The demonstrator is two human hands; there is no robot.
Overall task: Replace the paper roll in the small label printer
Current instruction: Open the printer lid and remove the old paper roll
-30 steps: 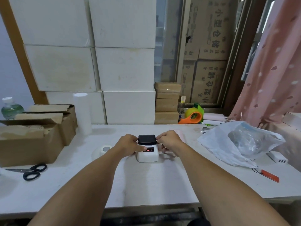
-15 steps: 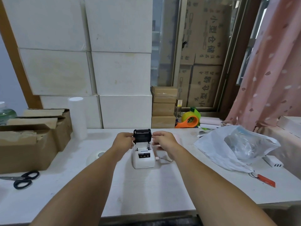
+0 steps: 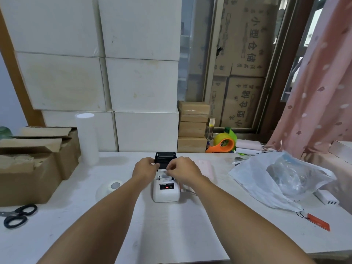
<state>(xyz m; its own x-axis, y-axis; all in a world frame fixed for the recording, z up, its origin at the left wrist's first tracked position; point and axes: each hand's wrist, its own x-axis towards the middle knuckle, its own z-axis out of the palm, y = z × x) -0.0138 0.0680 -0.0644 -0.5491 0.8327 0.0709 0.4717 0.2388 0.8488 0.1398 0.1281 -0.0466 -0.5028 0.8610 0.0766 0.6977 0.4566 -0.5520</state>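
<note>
The small white label printer (image 3: 166,194) stands in the middle of the white table (image 3: 171,235), with a red light on its front panel. Its black lid (image 3: 165,156) is swung up and back, so the paper bay is open. My left hand (image 3: 144,168) grips the lid's left edge. My right hand (image 3: 183,169) hovers over the open bay with its fingertips pinched together; what they pinch is hidden. A tall white cylinder of paper (image 3: 86,139) stands at the back left, and a small white round roll (image 3: 112,186) lies left of the printer.
Open cardboard boxes (image 3: 28,172) and black scissors (image 3: 17,216) sit at the left. A white plastic bag (image 3: 276,180), a white charger block (image 3: 326,200) and a red tag (image 3: 319,221) lie at the right. An orange tape dispenser (image 3: 222,143) stands behind, before stacked boxes.
The black lid went from shut to raised upright. My right hand then left the lid's right side and came over the open bay. My left hand stayed on the lid.
</note>
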